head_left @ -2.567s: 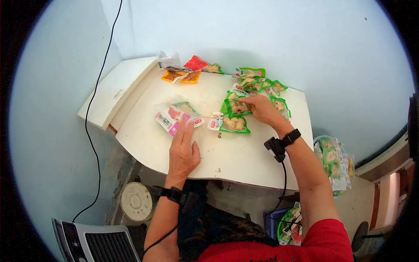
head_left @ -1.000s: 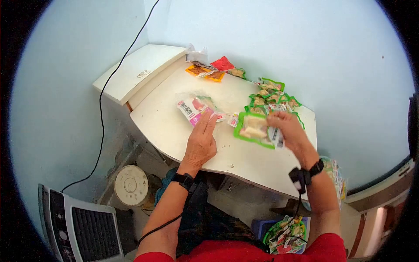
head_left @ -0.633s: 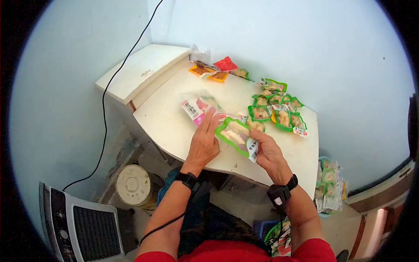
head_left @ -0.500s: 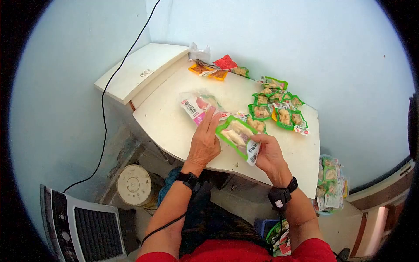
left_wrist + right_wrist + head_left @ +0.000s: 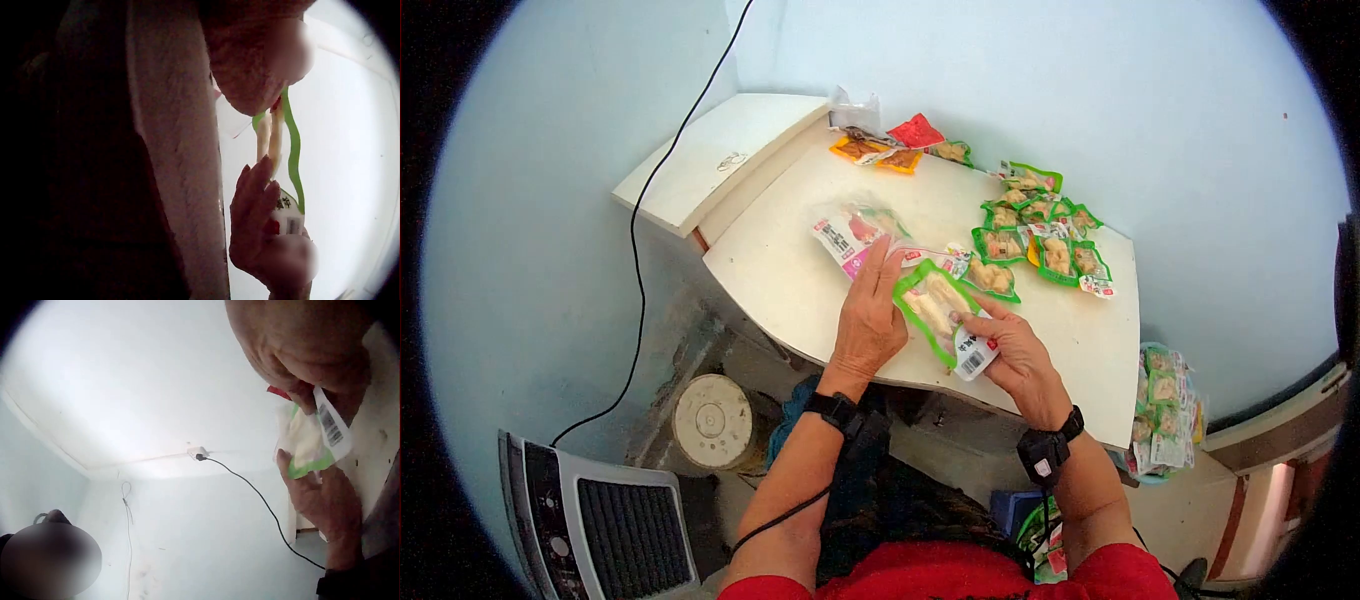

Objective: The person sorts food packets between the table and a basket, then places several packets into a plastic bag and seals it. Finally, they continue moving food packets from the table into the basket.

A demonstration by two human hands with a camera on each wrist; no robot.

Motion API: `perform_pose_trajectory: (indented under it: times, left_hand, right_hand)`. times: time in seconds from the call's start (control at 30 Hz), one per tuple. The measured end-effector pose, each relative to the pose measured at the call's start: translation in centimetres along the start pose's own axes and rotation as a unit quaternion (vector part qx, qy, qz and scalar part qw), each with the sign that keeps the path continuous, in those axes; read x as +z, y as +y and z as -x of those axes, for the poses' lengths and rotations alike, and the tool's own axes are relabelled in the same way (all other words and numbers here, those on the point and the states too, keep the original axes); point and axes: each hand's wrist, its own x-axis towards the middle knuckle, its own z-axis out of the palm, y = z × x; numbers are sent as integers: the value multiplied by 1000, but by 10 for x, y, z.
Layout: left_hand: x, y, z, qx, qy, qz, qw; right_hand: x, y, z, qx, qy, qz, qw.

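My right hand point(image 5: 1022, 362) pinches the white, printed end of a green-edged clear food packet point(image 5: 930, 305), thumb on top. Pale, long pieces show through its window, and a barcode in the right wrist view. Beside it my left hand point(image 5: 868, 325) lays straight fingers over the near edge of a clear plastic bag point(image 5: 840, 240) with a white and pink label; something green shows inside. The held packet's left edge is right at the left hand. In the left wrist view the packet point(image 5: 294, 156) spans between both hands.
Several green-edged packets point(image 5: 1055, 255) lie in a cluster at the right back, one point(image 5: 992, 276) just beyond the held packet. Orange packets point(image 5: 875, 153) and a red packet point(image 5: 917, 131) lie at the far left. A heaped basket of packets point(image 5: 1165, 410) stands right of the table point(image 5: 780, 300).
My right hand has picked a green-edged packet from the right-hand group and brought it left beside my left hand, its thumb now further onto the packet. My left hand stays at the clear bag.
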Motion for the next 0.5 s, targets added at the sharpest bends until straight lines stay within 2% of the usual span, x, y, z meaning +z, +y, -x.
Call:
perform_pose_trajectory:
  times: [0.2, 0.4, 0.5]
  left_hand:
    - [-4, 4, -2, -5, -4, -11, 1000]
    - [-2, 3, -3, 24, 1, -27, 999]
    - [-5, 6, -5, 31, 15, -55, 998]
  right_hand:
    - [-8, 4, -6, 4, 44, -25, 999]
    - [-2, 7, -28, 7, -36, -78, 996]
    - [24, 13, -40, 0, -16, -105, 994]
